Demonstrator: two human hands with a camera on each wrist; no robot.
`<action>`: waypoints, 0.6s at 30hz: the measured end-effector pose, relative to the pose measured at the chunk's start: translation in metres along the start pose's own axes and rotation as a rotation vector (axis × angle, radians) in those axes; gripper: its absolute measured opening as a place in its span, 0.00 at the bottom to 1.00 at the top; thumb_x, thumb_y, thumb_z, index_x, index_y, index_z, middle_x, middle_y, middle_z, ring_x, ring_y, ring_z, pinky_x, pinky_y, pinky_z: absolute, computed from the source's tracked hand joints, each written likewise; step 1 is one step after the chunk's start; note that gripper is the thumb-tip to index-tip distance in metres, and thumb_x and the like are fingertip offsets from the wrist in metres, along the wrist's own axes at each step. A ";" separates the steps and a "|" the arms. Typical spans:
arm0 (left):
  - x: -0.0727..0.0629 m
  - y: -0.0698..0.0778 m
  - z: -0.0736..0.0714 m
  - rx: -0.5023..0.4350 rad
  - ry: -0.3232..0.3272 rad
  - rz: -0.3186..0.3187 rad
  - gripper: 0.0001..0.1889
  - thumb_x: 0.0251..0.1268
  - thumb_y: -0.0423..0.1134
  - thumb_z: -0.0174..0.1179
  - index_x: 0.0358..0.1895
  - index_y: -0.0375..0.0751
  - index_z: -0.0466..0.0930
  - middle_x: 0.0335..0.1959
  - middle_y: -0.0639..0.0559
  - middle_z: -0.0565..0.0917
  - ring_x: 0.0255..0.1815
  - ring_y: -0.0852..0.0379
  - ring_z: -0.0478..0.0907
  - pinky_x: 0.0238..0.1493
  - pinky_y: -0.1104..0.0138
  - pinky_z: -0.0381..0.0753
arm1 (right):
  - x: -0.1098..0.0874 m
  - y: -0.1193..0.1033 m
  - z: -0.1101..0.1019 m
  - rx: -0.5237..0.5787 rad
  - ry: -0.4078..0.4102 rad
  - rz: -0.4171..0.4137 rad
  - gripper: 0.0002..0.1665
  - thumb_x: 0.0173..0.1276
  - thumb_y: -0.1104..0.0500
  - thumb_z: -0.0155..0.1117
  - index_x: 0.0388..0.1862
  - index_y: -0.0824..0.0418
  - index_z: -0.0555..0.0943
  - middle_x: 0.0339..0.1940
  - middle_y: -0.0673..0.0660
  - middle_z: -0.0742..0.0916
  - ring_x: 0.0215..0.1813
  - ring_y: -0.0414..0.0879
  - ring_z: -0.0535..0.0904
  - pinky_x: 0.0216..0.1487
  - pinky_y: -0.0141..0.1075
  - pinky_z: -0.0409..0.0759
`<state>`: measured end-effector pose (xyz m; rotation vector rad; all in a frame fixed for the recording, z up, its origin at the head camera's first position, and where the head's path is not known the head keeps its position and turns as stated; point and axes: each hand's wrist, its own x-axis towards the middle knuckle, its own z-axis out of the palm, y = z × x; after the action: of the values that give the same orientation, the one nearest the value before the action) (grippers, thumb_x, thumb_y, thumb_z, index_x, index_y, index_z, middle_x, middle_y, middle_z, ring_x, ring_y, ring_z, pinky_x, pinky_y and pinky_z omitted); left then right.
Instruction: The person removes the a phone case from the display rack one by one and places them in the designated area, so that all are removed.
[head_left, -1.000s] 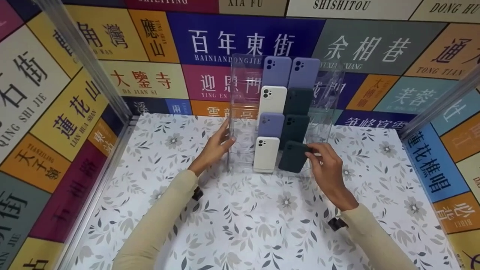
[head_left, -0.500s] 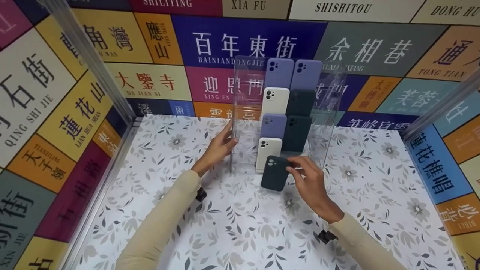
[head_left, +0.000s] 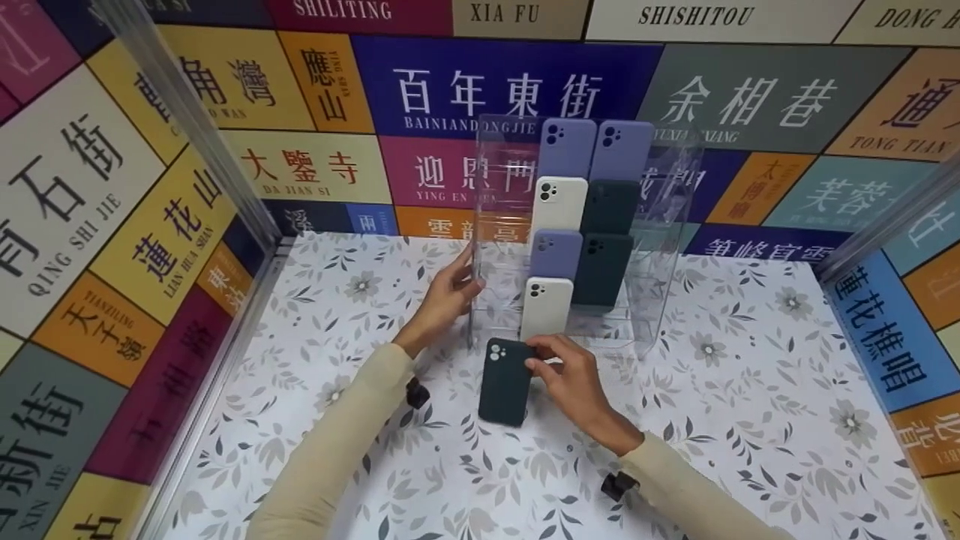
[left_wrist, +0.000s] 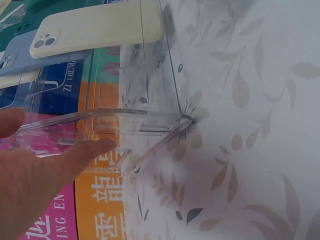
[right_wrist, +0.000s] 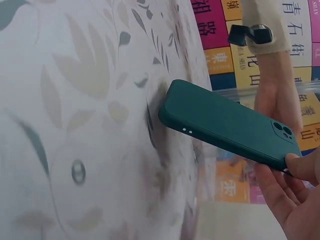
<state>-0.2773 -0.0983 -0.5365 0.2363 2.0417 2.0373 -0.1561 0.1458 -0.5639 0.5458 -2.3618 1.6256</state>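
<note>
In the head view, my right hand (head_left: pixel 574 386) pinches a dark green phone case (head_left: pixel 504 382) by its upper right edge, low over the tabletop in front of the stand. The right wrist view shows this case (right_wrist: pixel 225 122) tilted, its camera cutouts near my thumb. My left hand (head_left: pixel 442 300) holds the left side of a clear tiered display stand (head_left: pixel 495 225); in the left wrist view thumb and finger (left_wrist: pixel 85 152) lie about its side panel. On the stand lean lilac cases (head_left: pixel 568 150), white cases (head_left: pixel 547 307) and dark green cases (head_left: pixel 601 270) in two columns.
The table is covered with a white leaf-and-flower cloth (head_left: pixel 420 465). Behind the stand rises a wall panel (head_left: pixel 510 82) of coloured blocks with Chinese lettering, and metal posts (head_left: pixel 202 142) stand at the sides.
My right hand has taken the dark green case off the stand's lowest tier and carried it left and toward me. The left hand has stayed at the stand's side.
</note>
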 end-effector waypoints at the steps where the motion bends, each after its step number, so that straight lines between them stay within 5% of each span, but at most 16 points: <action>1: 0.000 0.000 0.001 -0.006 0.005 0.002 0.41 0.86 0.33 0.57 0.91 0.67 0.52 0.87 0.36 0.64 0.83 0.33 0.68 0.74 0.32 0.71 | -0.001 0.002 0.004 0.011 -0.007 0.022 0.18 0.71 0.72 0.76 0.57 0.62 0.90 0.48 0.54 0.90 0.48 0.51 0.90 0.46 0.34 0.91; 10: 0.003 -0.002 0.007 -0.065 0.052 0.004 0.37 0.84 0.31 0.59 0.88 0.61 0.59 0.79 0.37 0.75 0.74 0.40 0.80 0.66 0.31 0.79 | 0.003 0.019 0.035 0.004 -0.074 0.145 0.16 0.70 0.72 0.76 0.56 0.64 0.90 0.45 0.56 0.91 0.43 0.50 0.89 0.43 0.37 0.89; 18: 0.001 0.000 0.002 -0.070 0.062 -0.021 0.35 0.84 0.32 0.61 0.86 0.61 0.61 0.80 0.37 0.73 0.76 0.38 0.77 0.67 0.29 0.77 | 0.008 0.026 0.062 0.059 -0.189 0.191 0.14 0.73 0.72 0.74 0.56 0.69 0.88 0.36 0.57 0.90 0.33 0.46 0.87 0.34 0.34 0.87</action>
<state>-0.2773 -0.0966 -0.5367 0.1403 1.9948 2.1243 -0.1729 0.0953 -0.6056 0.5200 -2.5786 1.8017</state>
